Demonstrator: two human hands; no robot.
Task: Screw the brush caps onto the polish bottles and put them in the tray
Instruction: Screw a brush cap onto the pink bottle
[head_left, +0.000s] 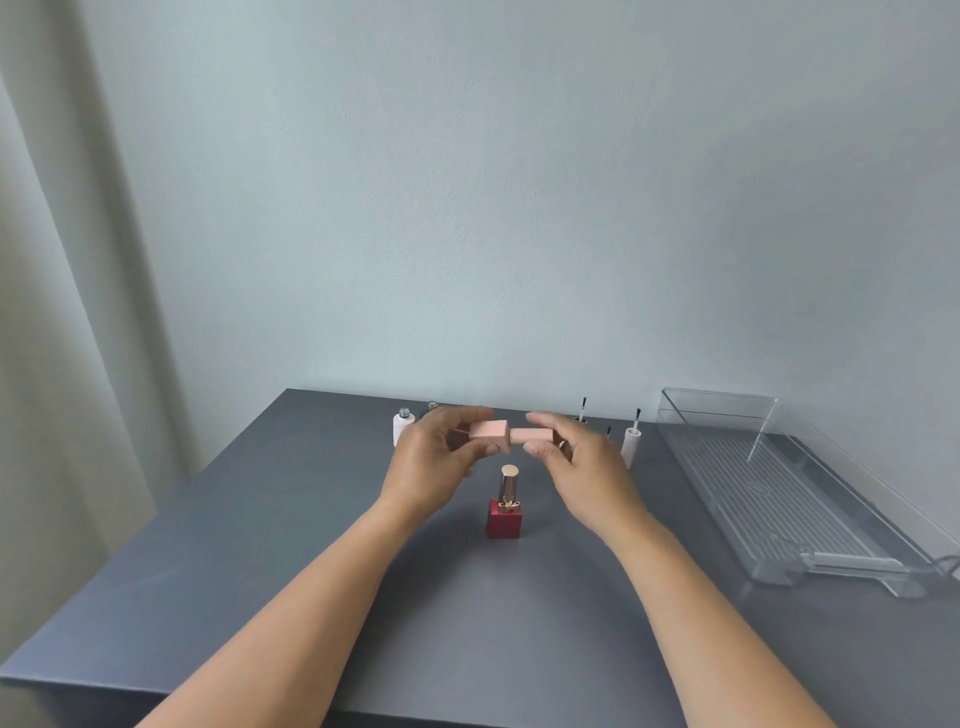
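My left hand (434, 462) grips a pink square polish bottle (488, 433), held on its side above the table. My right hand (576, 467) pinches the pink cap (530, 435), which meets the bottle's neck. Below them a red bottle (504, 517) with a gold cap (509, 480) stands upright on the table. A white open bottle (402, 426) stands at the back left, with another bottle (431, 406) behind it, mostly hidden by my left hand. A white brush cap (630, 441) stands brush-up at the back right, and two more brush tips (583, 408) show behind my right hand.
A clear plastic tray (769, 483) lies along the right side of the grey table (311, 545), with nothing in it. A pale wall rises behind the table and a curtain hangs at the left.
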